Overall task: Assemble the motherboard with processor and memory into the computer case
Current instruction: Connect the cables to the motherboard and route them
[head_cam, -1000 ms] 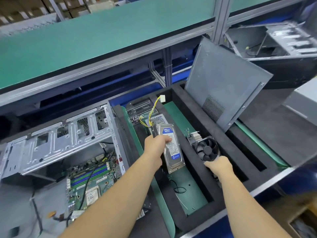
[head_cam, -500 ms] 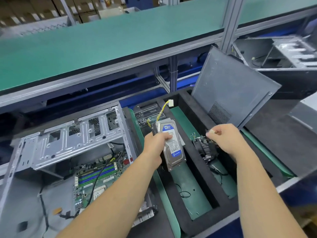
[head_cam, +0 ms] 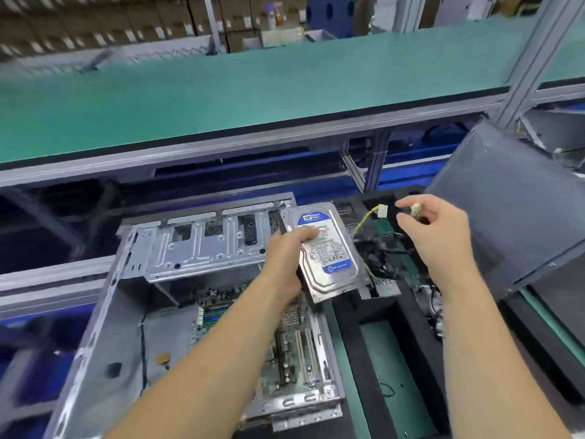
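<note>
Two hands work above the open computer case (head_cam: 133, 299), motherboard (head_cam: 291, 343) seated inside: left hand (head_cam: 286, 258) grips a hard drive (head_cam: 329, 251); right hand (head_cam: 433, 229) pinches a white connector (head_cam: 415, 210).

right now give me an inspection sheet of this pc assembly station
surface: black foam tray with green-lined slots, right of the case.
job's things: open computer case lying flat, motherboard inside; hard drive held above it.
clutter: grey side panel leaning at the right.
hands: left hand grips the hard drive; right hand pinches a small white connector in its fingers.
cables: yellow wires to a white plug behind the drive; dark cables blurred under the right hand.
surroundings: green shelf above; stacked boxes behind, blurred.
</note>
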The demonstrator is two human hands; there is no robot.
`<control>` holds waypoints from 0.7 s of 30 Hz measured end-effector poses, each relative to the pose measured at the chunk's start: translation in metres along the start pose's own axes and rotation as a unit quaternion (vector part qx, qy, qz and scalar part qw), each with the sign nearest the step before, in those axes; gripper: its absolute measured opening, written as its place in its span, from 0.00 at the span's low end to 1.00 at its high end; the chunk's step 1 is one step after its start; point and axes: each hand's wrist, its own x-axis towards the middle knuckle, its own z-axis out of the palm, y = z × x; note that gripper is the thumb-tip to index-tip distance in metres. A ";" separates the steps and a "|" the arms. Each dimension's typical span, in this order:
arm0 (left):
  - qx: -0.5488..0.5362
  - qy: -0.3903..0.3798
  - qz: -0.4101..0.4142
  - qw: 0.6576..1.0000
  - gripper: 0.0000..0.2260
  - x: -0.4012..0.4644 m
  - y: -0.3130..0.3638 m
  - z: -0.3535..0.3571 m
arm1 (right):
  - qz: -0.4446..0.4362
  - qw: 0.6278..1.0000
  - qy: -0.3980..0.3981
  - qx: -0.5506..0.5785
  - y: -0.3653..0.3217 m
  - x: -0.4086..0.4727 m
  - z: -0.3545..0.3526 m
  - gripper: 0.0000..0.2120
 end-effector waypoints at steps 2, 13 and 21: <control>-0.009 0.009 0.010 1.000 0.25 0.000 0.006 -0.016 | 0.019 1.000 -0.016 -0.012 0.007 0.003 0.013 0.13; -0.051 0.017 0.001 0.999 0.20 -0.002 0.006 -0.051 | 0.125 0.970 -0.039 -0.203 0.074 -0.017 0.033 0.13; -0.051 0.013 -0.005 0.999 0.20 0.002 -0.003 -0.038 | 0.123 0.949 -0.193 -0.218 0.088 -0.041 0.039 0.12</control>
